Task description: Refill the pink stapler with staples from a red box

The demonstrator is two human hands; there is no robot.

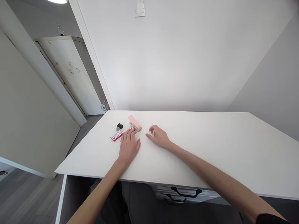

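The four fingers of the left hand (128, 145) reach forward, slightly parted, with the thumb standing off to the right. Their tips lie over small red-and-white boxes (116, 136); whether they press on them cannot be told. Two of these boxes show clearly, one to the left of the fingertips and one running just beyond them, and a sliver of red beside the fingers may be a third. The right hand (159, 136) has its thumb and curled fingers apart, with a gap between and nothing visible in it; it is near the desk's surface, to the right of the left hand.

One pink stapler (135, 123) lies at a slant between the two hands and a little farther off, one end close to the boxes. Beyond the boxes, to the left, are what look like two black-and-silver pieces (119, 127), too small to name.

All of it is on the left part of one white desk (210, 146). Under its front edge two black drawer handles (186, 192) show. Above is one light switch (140, 8); through the doorway stand one cabinet (70, 74) and, on top, one bottle (60, 30).
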